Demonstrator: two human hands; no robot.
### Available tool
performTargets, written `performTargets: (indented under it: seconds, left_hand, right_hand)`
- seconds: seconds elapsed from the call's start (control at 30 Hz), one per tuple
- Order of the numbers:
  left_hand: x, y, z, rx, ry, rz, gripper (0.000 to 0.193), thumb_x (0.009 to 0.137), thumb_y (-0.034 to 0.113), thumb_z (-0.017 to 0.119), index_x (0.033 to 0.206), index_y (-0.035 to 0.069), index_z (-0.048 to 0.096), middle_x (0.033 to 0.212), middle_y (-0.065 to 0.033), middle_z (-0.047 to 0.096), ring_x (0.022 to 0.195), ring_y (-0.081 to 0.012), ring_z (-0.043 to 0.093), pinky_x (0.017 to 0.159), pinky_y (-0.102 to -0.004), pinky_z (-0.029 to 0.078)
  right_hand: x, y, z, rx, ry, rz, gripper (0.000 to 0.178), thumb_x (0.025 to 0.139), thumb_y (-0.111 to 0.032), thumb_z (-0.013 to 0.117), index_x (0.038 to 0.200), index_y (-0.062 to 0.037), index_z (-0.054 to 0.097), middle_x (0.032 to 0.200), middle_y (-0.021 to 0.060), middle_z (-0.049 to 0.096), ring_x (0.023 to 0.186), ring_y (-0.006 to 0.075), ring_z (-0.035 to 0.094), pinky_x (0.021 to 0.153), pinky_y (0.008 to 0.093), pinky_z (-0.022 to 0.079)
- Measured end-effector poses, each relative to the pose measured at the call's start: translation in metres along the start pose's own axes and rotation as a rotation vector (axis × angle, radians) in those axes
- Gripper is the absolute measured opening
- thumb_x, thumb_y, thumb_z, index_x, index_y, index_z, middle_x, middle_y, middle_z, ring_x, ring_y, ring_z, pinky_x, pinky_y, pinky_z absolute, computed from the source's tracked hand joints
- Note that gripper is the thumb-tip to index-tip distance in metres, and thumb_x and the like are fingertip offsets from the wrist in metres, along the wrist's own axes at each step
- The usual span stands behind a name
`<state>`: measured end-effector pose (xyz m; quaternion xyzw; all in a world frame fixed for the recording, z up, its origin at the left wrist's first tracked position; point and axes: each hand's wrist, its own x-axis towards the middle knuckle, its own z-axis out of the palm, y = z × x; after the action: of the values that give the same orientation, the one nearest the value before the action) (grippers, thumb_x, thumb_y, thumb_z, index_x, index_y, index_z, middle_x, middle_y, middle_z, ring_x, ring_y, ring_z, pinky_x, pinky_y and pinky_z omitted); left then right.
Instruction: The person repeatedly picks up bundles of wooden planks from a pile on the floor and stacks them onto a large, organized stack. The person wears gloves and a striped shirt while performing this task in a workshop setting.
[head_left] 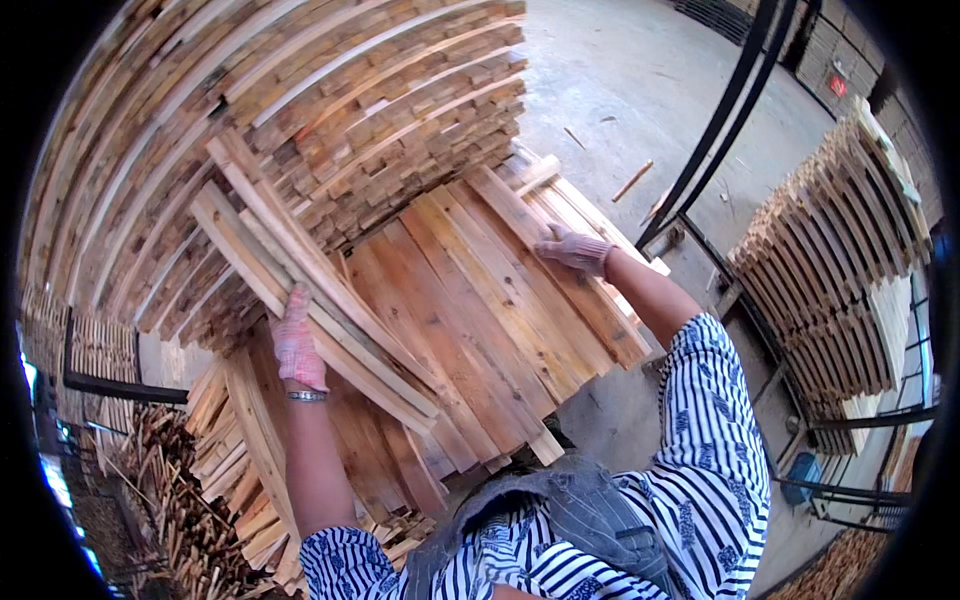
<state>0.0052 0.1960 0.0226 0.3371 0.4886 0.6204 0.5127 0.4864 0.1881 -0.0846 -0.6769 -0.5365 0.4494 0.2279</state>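
My left hand [297, 345], in a pinkish knit glove, is closed around the near side of a few long narrow boards [330, 320]. They stand on edge in a slanting bundle above a layer of planks. My right hand [574, 249], also gloved, bends its fingers over the outer edge of a wooden plank [565, 265] on the layer's right side; its fingertips are partly hidden. Between my hands, reddish and yellowish planks [465, 290] lie flat side by side. Paler boards [565, 195] show just beyond my right hand.
A tall stack of boards with spacer strips [380, 110] rises at the far left. Another stack [830, 260] stands to the right behind a black metal frame [715, 110]. Scrap sticks [175, 500] are heaped at lower left. A loose stick [632, 181] lies on the concrete floor [610, 80].
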Motion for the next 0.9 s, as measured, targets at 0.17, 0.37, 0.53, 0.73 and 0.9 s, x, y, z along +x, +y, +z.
performTargets:
  seconds: [0.17,0.37,0.53,0.73,0.9]
  left_hand:
    - [0.006,-0.006,-0.009,-0.01,0.014,0.026,0.052,0.09,0.022,0.076,0.132,-0.003,0.057,0.13,-0.0128,0.064,0.118,-0.0203,0.063,0.108,-0.0332,0.047]
    - [0.009,-0.007,-0.011,0.047,0.027,0.006,0.058,0.096,0.025,0.069,0.143,-0.001,0.047,0.141,-0.0138,0.056,0.13,-0.0213,0.054,0.113,-0.0384,0.041]
    - [0.011,-0.007,-0.012,0.041,0.052,-0.044,0.063,0.097,0.029,0.067,0.148,0.003,0.041,0.146,-0.0145,0.052,0.134,-0.0239,0.05,0.116,-0.0419,0.037]
    - [0.0,-0.008,-0.015,-0.017,-0.127,-0.052,0.058,0.096,0.032,0.067,0.141,-0.001,0.052,0.146,-0.0133,0.053,0.138,-0.0231,0.045,0.12,-0.0367,0.028]
    - [-0.016,-0.002,-0.002,0.03,-0.064,0.035,0.067,0.086,0.034,0.08,0.137,0.0,0.055,0.127,-0.0093,0.065,0.123,-0.0184,0.055,0.11,-0.0353,0.038]
  right_hand:
    - [-0.021,-0.027,-0.032,-0.222,0.141,-0.099,0.086,0.086,-0.044,0.068,0.15,0.0025,0.035,0.139,0.0288,0.054,0.131,0.039,0.052,0.108,0.0398,0.041]
    - [-0.061,-0.067,0.0,-0.526,0.035,-0.213,0.073,0.085,-0.024,0.067,0.147,-0.0047,0.035,0.13,0.0317,0.058,0.122,0.0415,0.059,0.1,0.0453,0.047]
    - [-0.051,-0.052,-0.007,-0.471,0.082,-0.161,0.078,0.083,-0.015,0.06,0.155,-0.0107,0.029,0.133,0.0309,0.056,0.125,0.0409,0.057,0.105,0.0437,0.045]
    - [-0.019,-0.002,-0.049,-0.478,0.207,-0.256,0.055,0.094,-0.031,0.055,0.14,-0.0044,0.041,0.118,0.0307,0.062,0.109,0.0438,0.062,0.092,0.0497,0.048]
    - [-0.027,-0.015,0.0,-0.637,0.124,-0.281,0.071,0.096,-0.046,0.054,0.148,-0.0016,0.035,0.13,0.0323,0.054,0.118,0.0467,0.056,0.101,0.0486,0.046]
